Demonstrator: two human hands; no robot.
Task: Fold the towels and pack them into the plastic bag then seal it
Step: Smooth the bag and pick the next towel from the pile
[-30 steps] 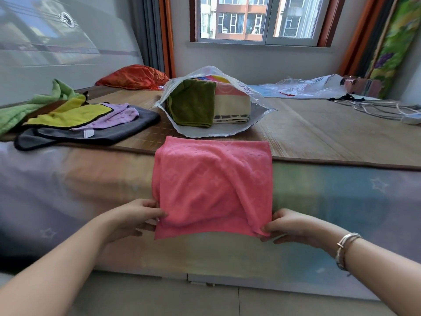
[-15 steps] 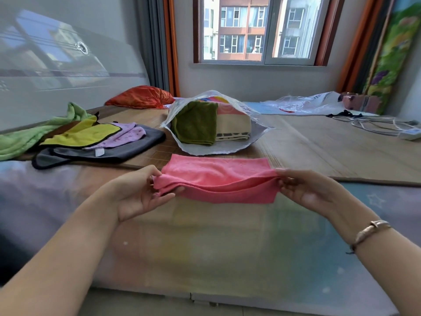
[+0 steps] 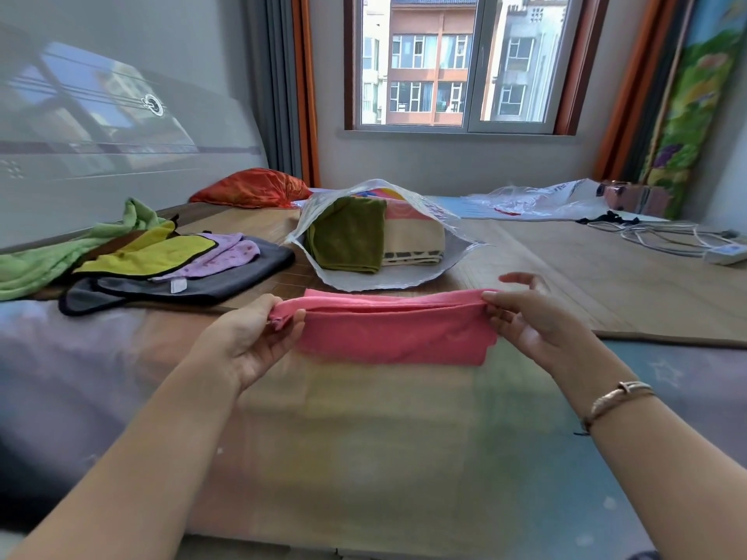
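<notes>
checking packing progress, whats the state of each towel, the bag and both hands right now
pink terry towel: folded into a strip, held at both ends
left hand: pinching the towel's left end
right hand: pinching the towel's right end
clear plastic bag: open, unsealed, lying on the bed mat
olive green towel: folded, inside the bag
cream patterned towel: folded, inside the bag
yellow, lilac and grey towels: unfolded, piled on the left
</notes>
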